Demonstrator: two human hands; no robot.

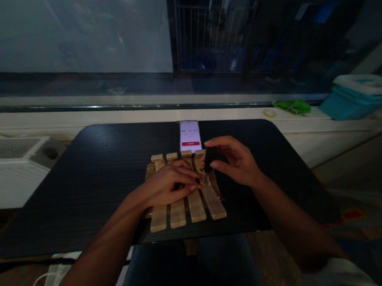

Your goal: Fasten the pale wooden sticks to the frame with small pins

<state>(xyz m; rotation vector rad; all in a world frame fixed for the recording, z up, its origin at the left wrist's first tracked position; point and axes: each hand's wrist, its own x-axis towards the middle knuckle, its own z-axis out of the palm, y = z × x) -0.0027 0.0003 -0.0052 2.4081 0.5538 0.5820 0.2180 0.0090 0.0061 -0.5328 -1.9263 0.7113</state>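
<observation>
My right hand (236,158) is closed around the dark handle of a screwdriver (209,158), which points down at the rightmost slat of a small wooden slatted piece (177,214). The screwdriver's metal tip meets that slat, near a small shiny spot that may be a screw head. My left hand (171,182) lies across the slats with fingers stretched towards the tip. Its fingertips rest beside the shaft; whether they touch a screw is too dim to tell. Several light slats run lengthwise over darker crosspieces, partly hidden by my left hand.
The slatted piece lies on a black table (69,199). Just behind it is a lit phone (190,136) showing a timer. On the windowsill are a roll of tape (269,113), a green cloth (293,106) and a teal container (349,98). A white radiator (3,173) stands left.
</observation>
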